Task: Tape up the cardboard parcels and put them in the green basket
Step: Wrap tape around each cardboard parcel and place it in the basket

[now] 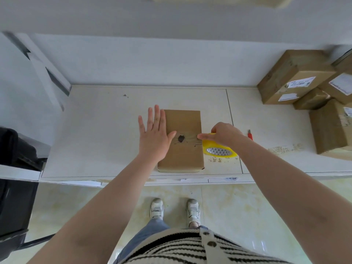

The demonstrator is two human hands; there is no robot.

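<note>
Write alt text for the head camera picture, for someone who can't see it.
A person's left hand lies flat on a cardboard box on a white table, while the right hand holds a yellow tape roll at its right edge. More boxes sit far right.

Head-worn view, steeply downward (close overhead)

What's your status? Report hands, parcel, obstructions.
Left hand flat on parcel. Right hand gripping tape roll, strip across top. Nothing blocking.

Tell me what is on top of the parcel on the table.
Clear tape crosses the parcel over a dark spot. The left hand lies flat on its left edge. What the palm covers is hidden.
</note>
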